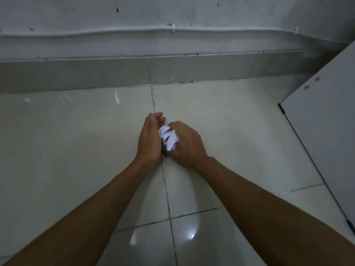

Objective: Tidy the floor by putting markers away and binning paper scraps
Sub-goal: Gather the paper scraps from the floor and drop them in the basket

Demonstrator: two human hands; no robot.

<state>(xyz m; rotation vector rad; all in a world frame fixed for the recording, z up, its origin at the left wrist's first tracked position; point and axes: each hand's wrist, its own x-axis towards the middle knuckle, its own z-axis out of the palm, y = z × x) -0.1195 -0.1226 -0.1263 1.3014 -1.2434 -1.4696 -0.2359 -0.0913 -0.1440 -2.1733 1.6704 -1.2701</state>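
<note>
While both arms are reaching forward over the tiled floor (80,143), the person is working on the paper part of the task: a white wad of paper scraps (168,138), with some dark marks on it, is being gathered between the two hands, low above the floor. I judge that this is the collecting step, not yet the binning one, because no bin is showing anywhere in the view. No marker is showing either, so I cannot say how that part is standing.

The left hand (150,140) is standing on its edge like a small wall, its fingers (158,117) nearly straight and lying close together, only slightly curved at the tips. Its palm is touching the left side of the wad. The right hand (187,144) is coming over the wad from the other side, knuckles up, with fingers curled down around the paper. Their tips are hidden under the hand, so I cannot tell how tightly they are closing.

The picture is a little blurred around the hands. For the next move, I think the two hands need to be pressing the scraps into one firm ball so nothing is dropping, then lifting it and looking for the bin. The grey panel (326,120) at the right is near, but apart from the hands.
</note>
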